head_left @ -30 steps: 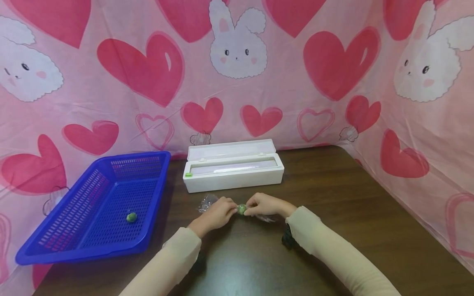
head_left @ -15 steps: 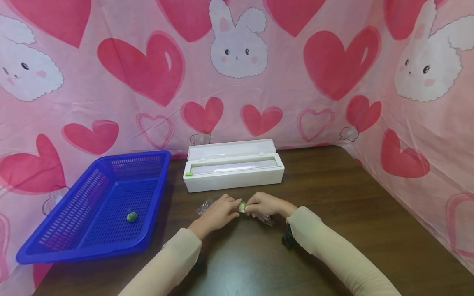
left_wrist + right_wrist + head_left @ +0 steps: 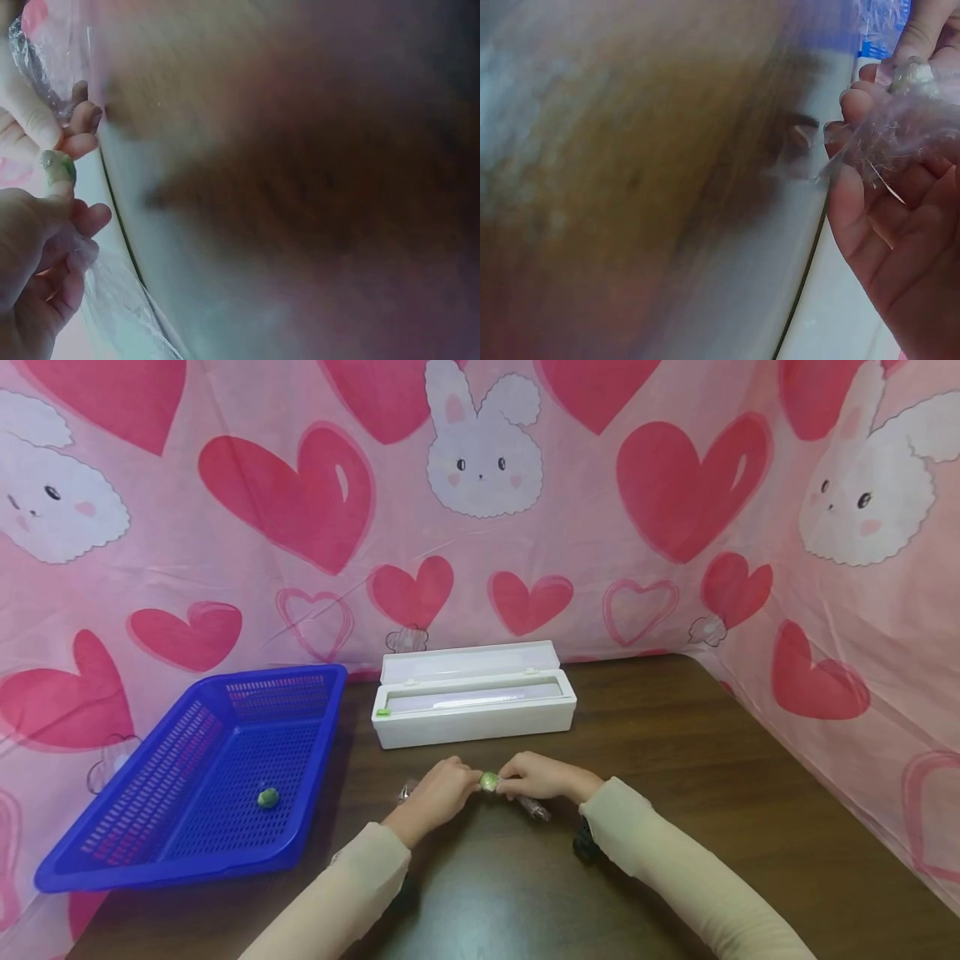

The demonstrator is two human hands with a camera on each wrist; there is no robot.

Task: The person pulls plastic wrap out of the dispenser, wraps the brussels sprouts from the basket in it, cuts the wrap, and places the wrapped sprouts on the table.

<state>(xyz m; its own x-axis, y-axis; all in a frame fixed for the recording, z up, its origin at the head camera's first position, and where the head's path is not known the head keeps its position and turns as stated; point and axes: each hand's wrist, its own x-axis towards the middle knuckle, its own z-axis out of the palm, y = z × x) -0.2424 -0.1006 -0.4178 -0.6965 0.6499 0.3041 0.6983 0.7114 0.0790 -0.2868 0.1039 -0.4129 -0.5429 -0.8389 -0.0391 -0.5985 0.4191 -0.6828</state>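
A small Brussels sprout [image 3: 489, 782] is held between the two hands, low over the brown table, with clear plastic film around it. On its left side the left hand [image 3: 442, 789] pinches the film, and a loose end of film [image 3: 407, 790] sticks out behind that hand. From the other side the right hand [image 3: 542, 774] grips the film, whose bunched tail [image 3: 534, 808] hangs below the fingers. Both wrist views show the sprout [image 3: 61, 169] between the fingertips. Crinkled film [image 3: 885, 135] crosses the right palm in the right wrist view.
Behind the hands stands a white cling film dispenser box [image 3: 480, 727] with its lid raised. To the left, a blue plastic basket [image 3: 318, 793] holds another Brussels sprout [image 3: 267, 797]. A pink curtain with hearts and rabbits surrounds the brown table [image 3: 675, 760].
The left fingers were spread half a second ago and now pinch beside the sprout again. The film tail under the right hand has become narrower and more twisted. Less film shows at the left.
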